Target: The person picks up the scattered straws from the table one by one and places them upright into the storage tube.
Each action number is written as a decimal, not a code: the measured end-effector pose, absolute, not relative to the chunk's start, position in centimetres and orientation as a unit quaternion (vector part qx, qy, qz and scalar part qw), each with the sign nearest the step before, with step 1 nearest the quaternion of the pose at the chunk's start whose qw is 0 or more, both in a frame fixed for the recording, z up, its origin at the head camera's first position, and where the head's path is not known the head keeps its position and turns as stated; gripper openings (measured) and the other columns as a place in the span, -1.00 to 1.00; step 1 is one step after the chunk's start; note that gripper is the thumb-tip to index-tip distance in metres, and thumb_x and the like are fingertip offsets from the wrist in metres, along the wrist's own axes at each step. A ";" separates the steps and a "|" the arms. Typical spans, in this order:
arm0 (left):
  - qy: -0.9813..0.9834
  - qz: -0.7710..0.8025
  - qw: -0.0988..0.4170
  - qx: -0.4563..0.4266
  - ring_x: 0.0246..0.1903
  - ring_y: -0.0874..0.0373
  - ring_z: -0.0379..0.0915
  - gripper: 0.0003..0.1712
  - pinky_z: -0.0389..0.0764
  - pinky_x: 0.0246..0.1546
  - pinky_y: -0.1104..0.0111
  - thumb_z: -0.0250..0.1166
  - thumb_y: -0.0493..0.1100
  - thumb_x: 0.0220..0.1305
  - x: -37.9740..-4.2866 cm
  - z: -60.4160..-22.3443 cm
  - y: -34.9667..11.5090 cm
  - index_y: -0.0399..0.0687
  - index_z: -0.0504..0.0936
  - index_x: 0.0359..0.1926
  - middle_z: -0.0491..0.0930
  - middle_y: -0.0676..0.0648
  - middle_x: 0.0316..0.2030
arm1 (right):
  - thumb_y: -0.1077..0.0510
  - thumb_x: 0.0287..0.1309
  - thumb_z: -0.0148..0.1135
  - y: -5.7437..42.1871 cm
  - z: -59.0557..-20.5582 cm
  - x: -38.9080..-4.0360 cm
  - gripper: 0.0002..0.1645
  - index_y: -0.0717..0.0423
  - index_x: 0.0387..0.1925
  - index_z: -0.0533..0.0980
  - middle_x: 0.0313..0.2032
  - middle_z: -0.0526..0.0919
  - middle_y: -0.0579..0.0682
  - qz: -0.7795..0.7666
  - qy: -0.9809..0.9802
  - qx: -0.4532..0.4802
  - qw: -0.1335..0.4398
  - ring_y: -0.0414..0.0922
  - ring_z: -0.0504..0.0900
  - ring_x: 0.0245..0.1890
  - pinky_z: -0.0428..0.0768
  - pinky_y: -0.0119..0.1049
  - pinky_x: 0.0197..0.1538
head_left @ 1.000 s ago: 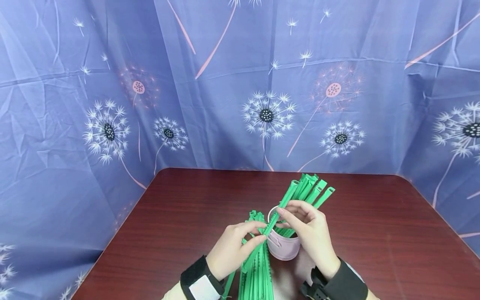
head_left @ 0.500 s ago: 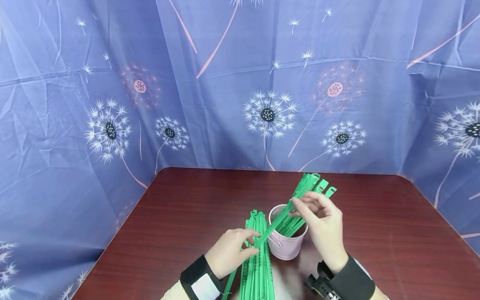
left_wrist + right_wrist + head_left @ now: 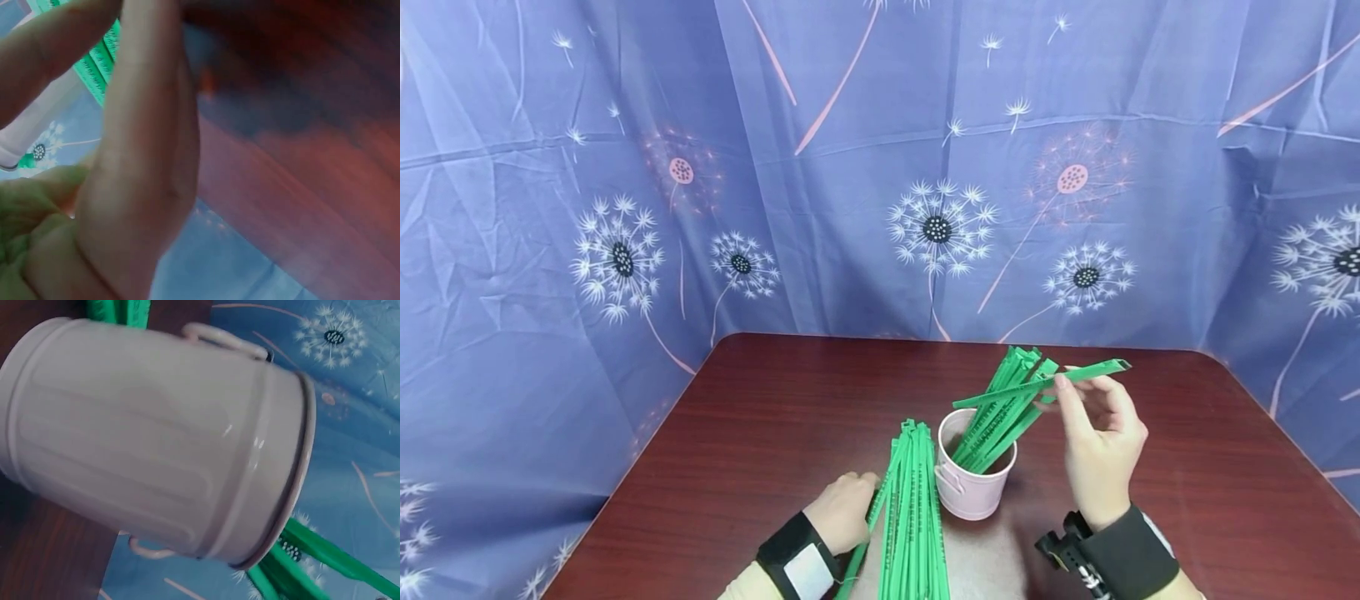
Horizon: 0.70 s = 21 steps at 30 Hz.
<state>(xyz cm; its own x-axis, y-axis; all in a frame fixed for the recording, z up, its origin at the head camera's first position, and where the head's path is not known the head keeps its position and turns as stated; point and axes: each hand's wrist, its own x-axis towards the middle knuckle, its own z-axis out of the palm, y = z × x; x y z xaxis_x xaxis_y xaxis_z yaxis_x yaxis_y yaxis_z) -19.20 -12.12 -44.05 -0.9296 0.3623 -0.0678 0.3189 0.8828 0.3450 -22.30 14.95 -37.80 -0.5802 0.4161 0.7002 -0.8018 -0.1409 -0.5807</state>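
Observation:
My right hand (image 3: 1105, 454) pinches a long flat green strip (image 3: 1000, 395), held nearly level above a pale pink bucket (image 3: 972, 498). Several similar green strips with dark print (image 3: 992, 429) lean out of the bucket to the right. Left of it lies a bundle of printed green strips (image 3: 913, 533). My left hand (image 3: 841, 512) is down at the bundle's left side, right at a slanting strip (image 3: 852, 571); its fingertips are hidden in the head view. The left wrist view shows its fingers (image 3: 140, 144) up close. In the right wrist view the bucket (image 3: 144, 437) fills much of the frame.
A dark red wood-grain table (image 3: 790, 408) carries everything. Behind it and along the left side hangs a blue curtain (image 3: 850, 217) printed with dandelions. Small handles (image 3: 950, 479) stick out from the bucket's side.
My right hand has moved right and swung its strip from a steep slant to nearly level. My left hand has let go of that strip's lower end and moved down-left to the bundle's edge.

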 end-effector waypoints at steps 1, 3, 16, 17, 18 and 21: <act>0.968 0.168 0.064 0.174 -0.27 -0.04 0.59 -0.43 0.62 -0.29 0.26 0.44 -0.41 -0.20 -19.2 -44.2 -12.2 -0.28 0.59 -0.02 0.62 -0.17 -0.28 | 0.56 0.14 0.18 15.1 -37.8 -22.4 -0.89 0.57 -0.25 0.51 -0.42 0.76 0.07 0.732 -0.503 0.186 0.420 -0.18 0.75 -0.50 0.69 -0.39 -0.39; 0.969 0.170 0.060 0.171 -0.30 -0.05 0.60 -0.49 0.62 -0.33 0.25 0.40 -0.43 -0.16 -19.2 -44.3 -12.2 -0.29 0.58 -0.05 0.62 -0.18 -0.31 | 0.54 0.16 0.19 15.5 -37.8 -22.5 -0.90 0.55 -0.26 0.52 -0.43 0.75 0.08 0.737 -0.493 0.176 0.428 -0.16 0.74 -0.52 0.69 -0.38 -0.42; 0.959 0.231 0.098 0.130 -0.62 0.21 0.35 -0.70 0.37 -0.64 0.38 0.30 -0.46 -0.07 -19.3 -44.1 -12.5 -0.27 0.59 -0.21 0.53 -0.03 -0.55 | 0.40 0.21 0.26 17.1 -38.4 -23.4 -0.83 0.48 -0.19 0.59 -0.54 0.69 0.01 0.761 -0.508 0.072 0.396 -0.19 0.66 -0.62 0.64 -0.34 -0.58; 0.958 0.235 0.096 0.130 -0.60 0.21 0.38 -0.70 0.39 -0.62 0.38 0.29 -0.46 -0.06 -19.3 -44.0 -12.5 -0.26 0.60 -0.20 0.54 -0.03 -0.54 | 0.35 0.22 0.29 17.1 -38.7 -23.4 -0.85 0.40 -0.21 0.62 -0.55 0.69 -0.06 0.737 -0.559 0.046 0.377 -0.23 0.65 -0.63 0.63 -0.37 -0.57; 0.958 0.239 0.092 0.132 -0.59 0.21 0.39 -0.71 0.40 -0.61 0.38 0.28 -0.45 -0.05 -19.3 -44.0 -12.5 -0.25 0.60 -0.21 0.54 -0.02 -0.53 | 0.30 0.22 0.31 16.9 -38.9 -23.4 -0.86 0.34 -0.23 0.63 -0.55 0.69 -0.13 0.711 -0.606 0.020 0.357 -0.27 0.62 -0.65 0.63 -0.39 -0.57; 0.954 0.262 0.073 0.126 -0.60 0.23 0.37 -0.69 0.38 -0.59 0.40 0.29 -0.39 0.00 -19.2 -43.9 -12.5 -0.24 0.62 -0.15 0.52 0.02 -0.53 | 0.19 0.20 0.37 16.2 -39.8 -23.3 -0.86 0.21 -0.28 0.63 -0.57 0.64 -0.28 0.635 -0.708 -0.035 0.308 -0.32 0.55 -0.70 0.60 -0.43 -0.58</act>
<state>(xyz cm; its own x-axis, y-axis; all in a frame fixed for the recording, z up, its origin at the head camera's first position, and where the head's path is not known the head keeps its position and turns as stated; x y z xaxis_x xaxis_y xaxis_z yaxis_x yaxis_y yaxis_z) -19.18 -12.46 -43.86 -0.9575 0.2790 -0.0730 0.2027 0.8311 0.5179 -23.26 16.23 -39.84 -0.8077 0.4405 0.3919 -0.3420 0.1914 -0.9200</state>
